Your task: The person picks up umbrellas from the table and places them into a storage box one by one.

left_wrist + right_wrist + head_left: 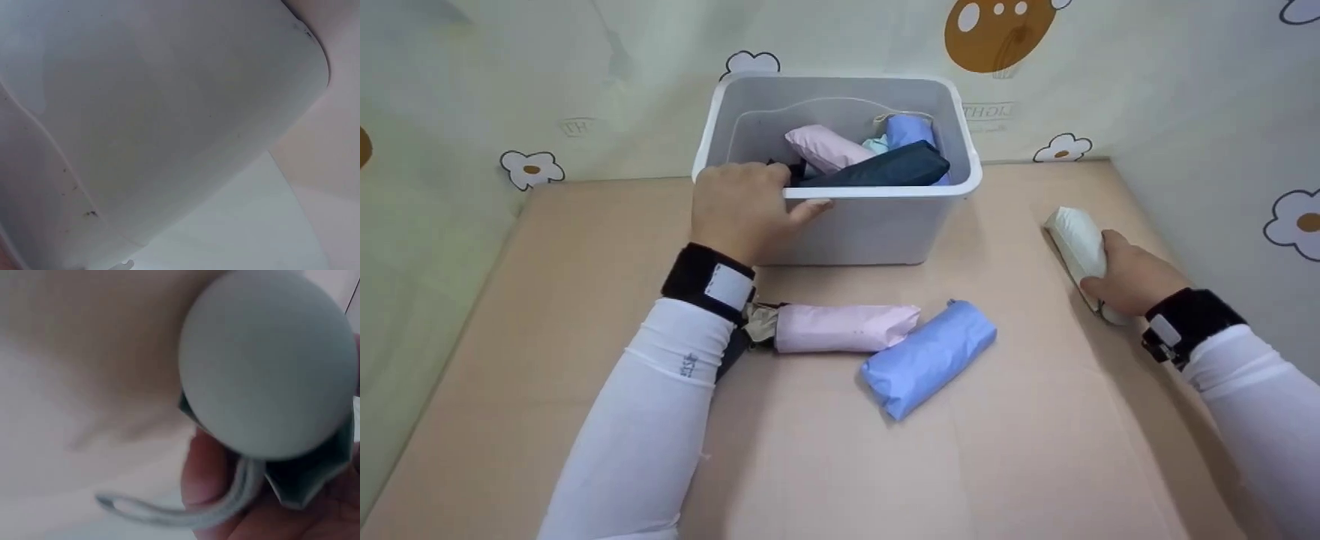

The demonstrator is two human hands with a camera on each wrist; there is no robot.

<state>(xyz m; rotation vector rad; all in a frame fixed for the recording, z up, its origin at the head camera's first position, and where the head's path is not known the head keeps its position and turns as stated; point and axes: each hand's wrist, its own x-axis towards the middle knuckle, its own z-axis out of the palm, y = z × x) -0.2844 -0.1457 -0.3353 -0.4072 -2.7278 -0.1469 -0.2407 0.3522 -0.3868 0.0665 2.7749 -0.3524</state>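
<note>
My left hand point(742, 206) grips the front rim of a light grey plastic bin point(855, 232), its thumb along the outer wall and its other fingers over the edge. Inside the bin lie a pink folded umbrella point(825, 148), a dark green one point(885, 169) and a blue one point(910, 130). At the right, my right hand point(1140, 274) holds a pale green folded umbrella point(1078, 236) by its lower part. The right wrist view shows that umbrella's round handle end point(267, 365) and a loop strap point(185, 514). The left wrist view shows only the bin's wall point(169, 112).
On the cardboard-coloured tabletop point(1020, 465) lie a pink folded umbrella point(840, 328) and a blue one point(930, 360), close together. A dark item point(733, 352) is partly hidden behind my left forearm. Flower-patterned cloth point(622, 90) stands behind and beside the table.
</note>
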